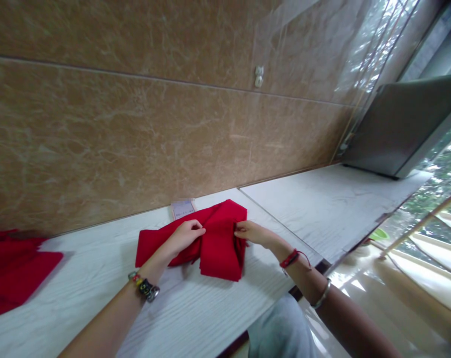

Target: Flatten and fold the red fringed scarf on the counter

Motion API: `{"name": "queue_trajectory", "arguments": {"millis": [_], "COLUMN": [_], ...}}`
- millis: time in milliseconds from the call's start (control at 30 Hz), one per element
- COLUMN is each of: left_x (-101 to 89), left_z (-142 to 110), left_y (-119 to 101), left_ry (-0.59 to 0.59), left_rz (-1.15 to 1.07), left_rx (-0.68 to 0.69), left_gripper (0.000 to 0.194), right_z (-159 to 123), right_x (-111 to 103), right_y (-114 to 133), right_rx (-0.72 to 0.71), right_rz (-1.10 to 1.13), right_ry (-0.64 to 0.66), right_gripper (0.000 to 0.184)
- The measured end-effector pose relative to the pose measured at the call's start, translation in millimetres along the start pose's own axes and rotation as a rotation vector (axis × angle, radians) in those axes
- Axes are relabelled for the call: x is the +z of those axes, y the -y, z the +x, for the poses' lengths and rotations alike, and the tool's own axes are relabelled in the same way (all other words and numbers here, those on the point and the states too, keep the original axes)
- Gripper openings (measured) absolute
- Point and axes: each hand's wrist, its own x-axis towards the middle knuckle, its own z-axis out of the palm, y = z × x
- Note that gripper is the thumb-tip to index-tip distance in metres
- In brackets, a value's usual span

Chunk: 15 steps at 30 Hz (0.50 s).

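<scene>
A piece of folded red cloth [221, 253] lies on the white wood-grain tabletop [180, 308], one part crossing over another at its right end. My left hand [188, 234] rests on the middle of the cloth, with thumb and fingertips pinched together at the edge of the crossing fold. At the right side, my right hand [252, 232] grips the edge of the upper layer between thumb and fingers. What the underside of the fold looks like is hidden. A second red cloth [16, 273] lies loosely at the far left, apart from both hands.
Behind the cloth, a small device with a digital time display [183, 209] lies near the brown marbled wall [135, 139]. A large grey box-shaped object [400, 124] stands at the right end of the tabletop. My knee [283, 330] is at the front edge.
</scene>
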Motion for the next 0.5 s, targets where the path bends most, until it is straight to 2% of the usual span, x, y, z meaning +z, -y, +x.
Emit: {"name": "queue_trajectory", "arguments": {"millis": [133, 300, 400, 500], "left_x": [0.5, -0.4, -5.3, -11.1], "left_z": [3, 2, 0, -6], "left_y": [4, 2, -6, -14], "left_ry": [-0.005, -0.019, -0.020, 0.042], "left_rz": [-0.003, -0.008, -0.022, -0.104], "left_rx": [-0.002, 0.031, 0.041, 0.000], "left_gripper": [0.018, 0.018, 0.017, 0.019], "right_z": [3, 1, -13, -35], "right_x": [12, 22, 12, -7], "right_y": [0, 13, 23, 33], "right_rx": [0.038, 0.027, 0.013, -0.014], "right_rz": [-0.004, 0.047, 0.090, 0.231], "right_ry": [-0.086, -0.171, -0.187, -0.219], "right_gripper": [0.007, 0.012, 0.012, 0.019]}}
